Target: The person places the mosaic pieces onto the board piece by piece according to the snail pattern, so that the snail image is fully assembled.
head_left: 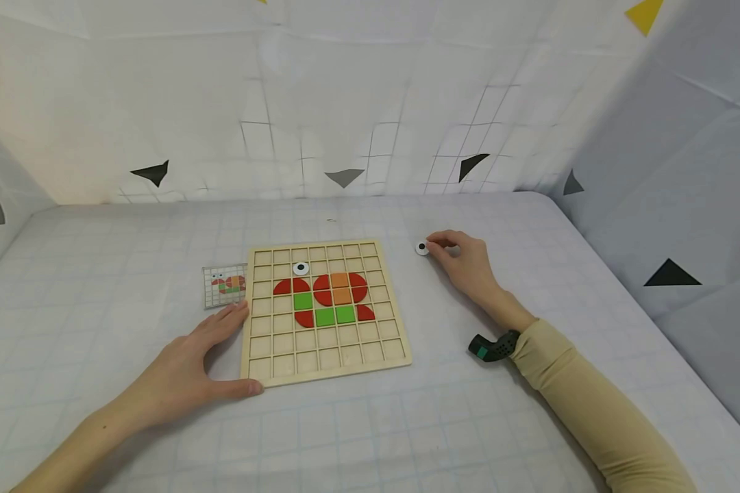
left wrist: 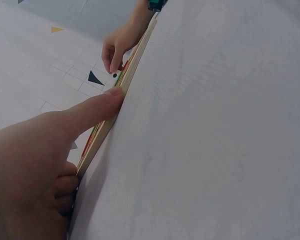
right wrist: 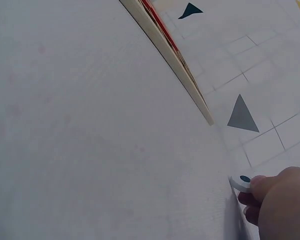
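A square wooden grid board (head_left: 329,370) lies on the table, with red, orange and green pieces set in its cells. One round googly-eye piece (head_left: 301,268) sits in the upper part of the grid. Spread along the board's left side, my left hand (head_left: 181,376) touches its edge with straight fingers and puts the thumb at the near-left corner. To the right of the board, thumb and fingertips of my right hand (head_left: 465,267) pinch a second googly-eye piece (head_left: 421,248), also seen in the right wrist view as a white disc (right wrist: 239,183) with a dark centre.
A small pattern card (head_left: 222,287) lies at the board's left, its right side against or under the board. It pictures a similar coloured figure. A dark band (head_left: 493,347) is on the right wrist. White cloth walls (head_left: 345,89) stand behind the table.
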Tool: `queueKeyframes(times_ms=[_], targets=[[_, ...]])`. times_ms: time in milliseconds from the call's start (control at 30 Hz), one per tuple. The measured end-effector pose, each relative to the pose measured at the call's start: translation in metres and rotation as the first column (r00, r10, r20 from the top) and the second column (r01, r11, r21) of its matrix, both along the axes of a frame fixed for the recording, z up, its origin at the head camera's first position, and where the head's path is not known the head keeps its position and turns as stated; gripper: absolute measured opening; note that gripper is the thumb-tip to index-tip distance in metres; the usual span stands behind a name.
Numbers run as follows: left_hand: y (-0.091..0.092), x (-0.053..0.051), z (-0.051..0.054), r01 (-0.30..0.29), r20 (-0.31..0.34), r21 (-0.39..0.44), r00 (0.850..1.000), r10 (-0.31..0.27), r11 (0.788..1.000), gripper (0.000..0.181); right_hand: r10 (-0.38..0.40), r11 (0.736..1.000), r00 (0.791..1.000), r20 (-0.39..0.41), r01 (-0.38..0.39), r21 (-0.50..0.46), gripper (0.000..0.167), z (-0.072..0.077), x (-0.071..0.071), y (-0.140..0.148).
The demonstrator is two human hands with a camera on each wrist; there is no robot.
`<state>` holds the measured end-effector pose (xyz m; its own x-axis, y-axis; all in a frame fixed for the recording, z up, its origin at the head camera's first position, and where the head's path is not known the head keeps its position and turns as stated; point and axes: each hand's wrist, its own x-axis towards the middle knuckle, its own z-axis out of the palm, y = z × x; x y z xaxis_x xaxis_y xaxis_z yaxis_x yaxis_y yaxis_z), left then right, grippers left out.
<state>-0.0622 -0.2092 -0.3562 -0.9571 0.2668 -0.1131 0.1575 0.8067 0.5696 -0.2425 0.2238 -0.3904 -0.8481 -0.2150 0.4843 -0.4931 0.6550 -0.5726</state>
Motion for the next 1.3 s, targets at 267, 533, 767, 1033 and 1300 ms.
queueKeyframes(times_ms=[267, 533, 767, 1033, 1300], targets=[[-0.0007, -0.0004, -0.0013, 0.000, -0.004, 0.002, 1.000, 0.000, 1.000, 0.115, 0.004, 1.000, 0.998, 0.059, -0.005, 0.023, 0.022, 0.0020, 0.0012, -0.0006], [-0.0004, -0.0003, -0.0010, 0.000, -0.001, -0.004, 1.000, 0.000, 1.000, 0.115, 0.032, 0.999, 0.997, 0.063, -0.034, 0.036, 0.025, 0.0021, 0.0030, -0.0013], [-0.0006, -0.0006, -0.0012, -0.002, 0.002, -0.007, 1.000, 0.002, 1.000, 0.115, 0.032, 0.999, 0.998, 0.056, -0.034, 0.024, 0.025, 0.0020, 0.0027, -0.0021], [-0.0005, -0.0005, -0.0008, -0.009, 0.014, -0.010, 1.000, 0.009, 1.000, 0.116, 0.036, 0.999, 0.998, 0.055, -0.038, 0.035, 0.024, 0.0017, 0.0027, -0.0020], [0.0001, -0.0004, -0.0003, -0.010, 0.012, -0.012, 1.000, 0.010, 1.000, 0.116, 0.037, 0.999, 0.998, 0.047, -0.039, 0.038, 0.022, 0.0004, 0.0015, -0.0008]])
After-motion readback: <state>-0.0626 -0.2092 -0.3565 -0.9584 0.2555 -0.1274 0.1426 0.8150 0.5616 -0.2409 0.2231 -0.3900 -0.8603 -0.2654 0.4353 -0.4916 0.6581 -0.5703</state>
